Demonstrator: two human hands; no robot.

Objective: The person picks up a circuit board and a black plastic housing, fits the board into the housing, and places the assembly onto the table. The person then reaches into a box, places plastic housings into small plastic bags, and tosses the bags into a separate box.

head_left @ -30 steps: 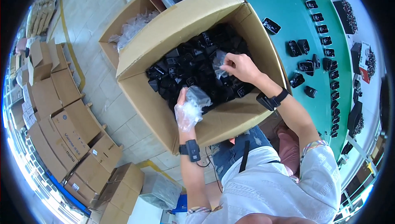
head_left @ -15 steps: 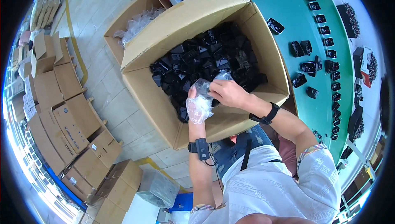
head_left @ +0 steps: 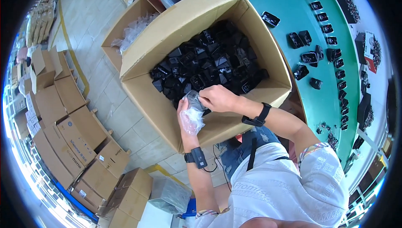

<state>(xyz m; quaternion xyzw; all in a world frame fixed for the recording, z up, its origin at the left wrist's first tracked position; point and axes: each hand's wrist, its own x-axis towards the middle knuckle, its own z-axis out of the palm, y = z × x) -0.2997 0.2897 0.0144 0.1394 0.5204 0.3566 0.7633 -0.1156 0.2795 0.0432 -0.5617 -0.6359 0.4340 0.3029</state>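
Over the near side of a big open cardboard box (head_left: pixel 144 110), my two hands meet around a clear plastic bag (head_left: pixel 193 115). A dark grey or black piece (head_left: pixel 194 99) shows through the film; its exact kind is hidden. My left hand (head_left: pixel 184 117) is closed around the bag from the left, with crumpled film lying across the palm. From the right, my right hand (head_left: pixel 222 98) pinches the bag's edge at the dark piece, fingers closed. Beneath, many black plastic housings (head_left: pixel 201 66) lie loose in a heap in the box.
A green table (head_left: pixel 289 10) on the right carries scattered black housings (head_left: pixel 309 57) and a long row of them. A smaller carton (head_left: pixel 109 43) of clear film stands behind the box. Stacked cartons (head_left: pixel 79 140) line the left. A bagged bin (head_left: pixel 169 192) stands near left.
Both hands have moved left and nearer to me with the bag. The film that stretched out beyond my right hand is now bunched between the hands. The view has shifted slightly.
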